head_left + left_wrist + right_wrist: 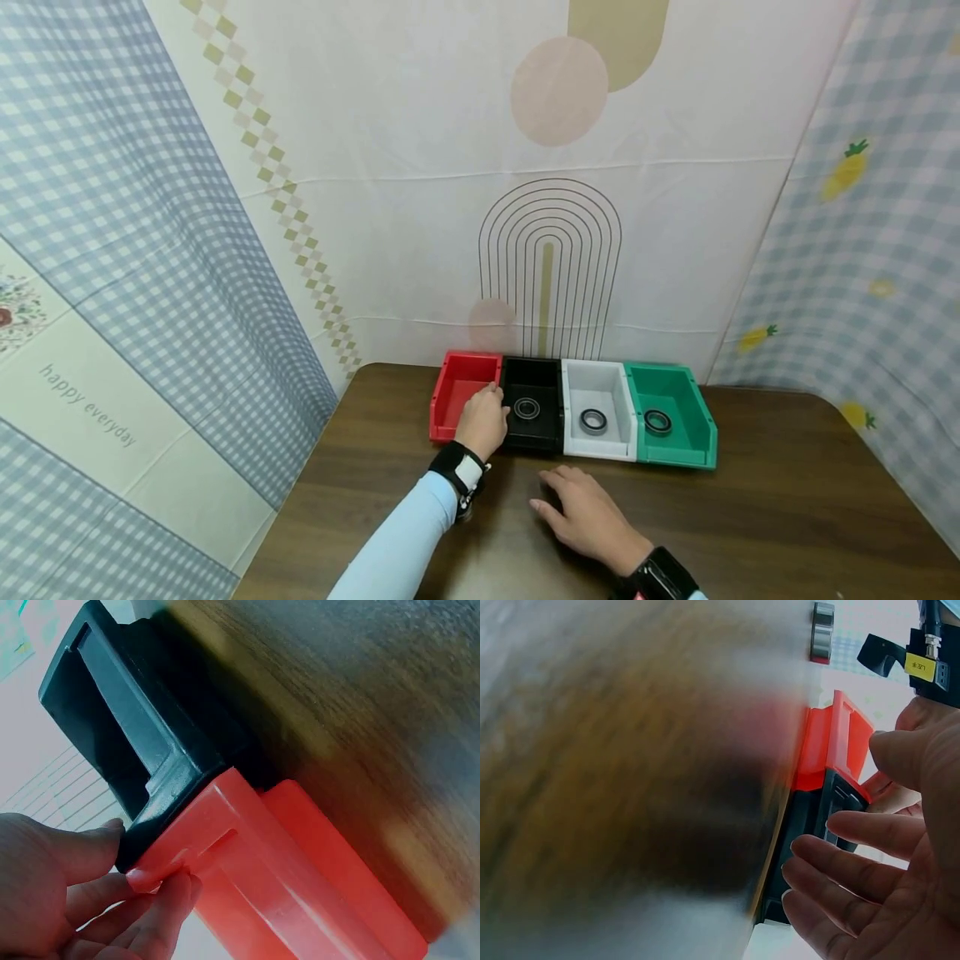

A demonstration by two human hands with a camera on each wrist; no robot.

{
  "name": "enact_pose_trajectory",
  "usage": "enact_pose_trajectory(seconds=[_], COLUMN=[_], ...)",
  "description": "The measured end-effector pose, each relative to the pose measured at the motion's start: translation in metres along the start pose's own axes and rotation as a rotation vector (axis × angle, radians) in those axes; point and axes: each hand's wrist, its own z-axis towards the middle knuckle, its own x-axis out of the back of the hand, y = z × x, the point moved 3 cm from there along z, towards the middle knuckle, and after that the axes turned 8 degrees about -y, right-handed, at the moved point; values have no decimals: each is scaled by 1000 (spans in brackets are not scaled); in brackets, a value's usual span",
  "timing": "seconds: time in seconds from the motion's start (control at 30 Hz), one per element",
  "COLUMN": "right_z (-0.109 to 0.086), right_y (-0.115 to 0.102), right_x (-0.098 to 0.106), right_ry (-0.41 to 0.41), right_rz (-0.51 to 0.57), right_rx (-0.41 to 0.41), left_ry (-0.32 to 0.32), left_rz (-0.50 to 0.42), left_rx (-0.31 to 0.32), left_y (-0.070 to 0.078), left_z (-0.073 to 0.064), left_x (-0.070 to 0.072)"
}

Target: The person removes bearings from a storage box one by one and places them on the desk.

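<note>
L hand [483, 418] pinches red bin [461, 390] & blk bin [532, 380] at adjoining rims, R hand [590, 518] loosely spread, empty; blk bin, white bin [592, 383], green bin [666, 385] hold 1 ring [593, 431] ea.

Patterned cloth [420, 242] hangs behind a brown table [787, 475].

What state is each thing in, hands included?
Red bin: partly hidden; nothing visible inside.
Black bin: one ring inside.
White bin: one ring inside.
Green bin: one ring inside.
Ring-like object: outside the bins.
Left hand: pinching the red and black bins' adjoining rims.
Right hand: relaxed, holding nothing.
</note>
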Motion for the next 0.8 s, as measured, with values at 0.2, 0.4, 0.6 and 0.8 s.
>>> enact_pose_trajectory(seconds=[0.2, 0.4, 0.6, 0.8], right_z=[0, 0, -2, -4], right_y=[-1, -2, -1, 1], right_x=[0, 2, 4, 3], right_ry=[-18, -27, -32, -51], right_rz=[27, 42, 47, 72], right_rx=[4, 4, -4, -17], left_ry=[2, 16, -11, -41], left_rz=[33, 48, 43, 74], left_rx=[-1, 1, -22, -29], left_y=[-3, -5, -6, -7], left_z=[-1, -2, 0, 2], left_x=[-5, -8, -9, -8])
